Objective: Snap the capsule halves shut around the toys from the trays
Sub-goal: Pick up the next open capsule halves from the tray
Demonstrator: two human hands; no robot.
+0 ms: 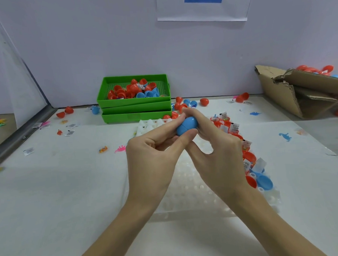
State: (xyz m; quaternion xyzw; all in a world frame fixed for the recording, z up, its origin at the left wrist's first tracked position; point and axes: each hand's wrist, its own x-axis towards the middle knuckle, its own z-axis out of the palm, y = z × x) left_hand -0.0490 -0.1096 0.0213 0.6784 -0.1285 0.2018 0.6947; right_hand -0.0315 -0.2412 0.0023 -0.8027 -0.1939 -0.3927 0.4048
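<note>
Capsule (187, 125), blue, sat above the white tray (188, 185) pinched between both hands, long axis running left-right, left hand (155, 148) fingers curled on its left half, right hand (214, 143) fingers on its right, seam near-closed, so squeeze runs inward along axis.

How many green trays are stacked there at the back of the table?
3. The top green tray holds red and blue capsule halves; the middle tray and the bottom tray lie under it, only their front walls showing, contents hidden.
</note>
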